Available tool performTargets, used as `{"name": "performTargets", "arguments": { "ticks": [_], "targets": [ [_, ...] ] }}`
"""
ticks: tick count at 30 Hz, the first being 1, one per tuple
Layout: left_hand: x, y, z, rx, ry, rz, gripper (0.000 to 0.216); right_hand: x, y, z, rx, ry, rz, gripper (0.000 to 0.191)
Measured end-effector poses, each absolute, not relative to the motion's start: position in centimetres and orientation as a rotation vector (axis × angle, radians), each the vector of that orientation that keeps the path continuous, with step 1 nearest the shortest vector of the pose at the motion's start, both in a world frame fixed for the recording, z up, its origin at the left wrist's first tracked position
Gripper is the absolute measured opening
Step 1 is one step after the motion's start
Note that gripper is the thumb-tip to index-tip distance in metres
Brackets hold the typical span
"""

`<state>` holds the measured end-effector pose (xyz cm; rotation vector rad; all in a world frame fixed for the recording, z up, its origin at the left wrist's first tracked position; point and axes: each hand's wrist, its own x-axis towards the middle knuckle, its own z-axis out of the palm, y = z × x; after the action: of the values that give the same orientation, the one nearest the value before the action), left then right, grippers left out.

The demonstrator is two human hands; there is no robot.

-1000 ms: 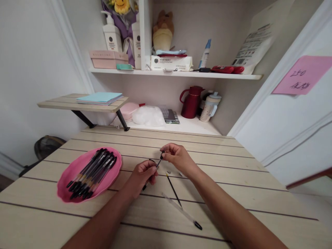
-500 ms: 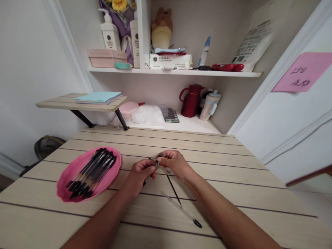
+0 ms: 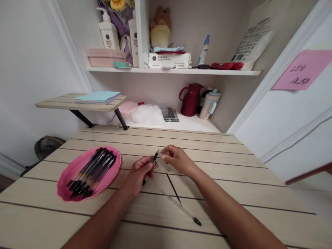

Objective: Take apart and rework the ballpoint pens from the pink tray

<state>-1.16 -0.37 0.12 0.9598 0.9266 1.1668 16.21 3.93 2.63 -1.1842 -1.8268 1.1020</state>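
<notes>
My left hand [image 3: 141, 173] is closed around a black pen [image 3: 155, 156], whose pointed tip sticks up past the fingers. The pen's lower end shows below the hand, while its middle is hidden by the fingers. Just right of the tip, my right hand [image 3: 176, 159] is apart from the pen, with loosely curled fingers, a gap at the thumb and nothing visible in it. On the table below lie a thin dark pen refill [image 3: 173, 186] and a clear pen barrel [image 3: 181, 207] with a black end. A tiny shiny piece [image 3: 168, 169] rests near the refill's upper end.
A pink scalloped tray [image 3: 116, 169] on the left holds several black-capped pens [image 3: 90, 173]. Behind it, a small raised shelf [image 3: 57, 102] carries blue paper [image 3: 97, 97]. A red jug [image 3: 190, 100] and a pale bottle [image 3: 209, 104] stand at the back.
My right hand has let go of the pen and moved a little right and up. The pen's tip now shows above my left hand, which has stayed nearly in place.
</notes>
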Motion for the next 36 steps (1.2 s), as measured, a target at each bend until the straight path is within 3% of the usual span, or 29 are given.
{"name": "performTargets", "arguments": {
  "ticks": [4, 12, 16, 23, 36],
  "targets": [
    [-1.3, -0.3, 0.1, 0.916, 0.935, 1.176, 0.030, 17.3, 3.9, 3.4, -1.399, -2.226, 0.629, 0.006],
    [-1.4, -0.3, 0.2, 0.958, 0.992, 1.165, 0.022, 15.9, 3.2, 1.5, -1.531, -2.598, 0.360, 0.020],
    [-1.1, -0.4, 0.4, 0.976, 1.059, 1.131, 0.023, 16.6, 3.9, 1.9, -1.464, -2.391, 0.536, 0.024],
    [-0.5, -0.7, 0.6, 1.046, 1.104, 1.064, 0.025, 16.6, 4.2, 3.6, -1.059, -1.411, 1.284, 0.016],
    [-0.5, -0.8, 0.7, 1.028, 1.099, 1.064, 0.023, 15.1, 3.4, 3.0, -0.939, -1.371, 1.396, 0.017]
  ]
}}
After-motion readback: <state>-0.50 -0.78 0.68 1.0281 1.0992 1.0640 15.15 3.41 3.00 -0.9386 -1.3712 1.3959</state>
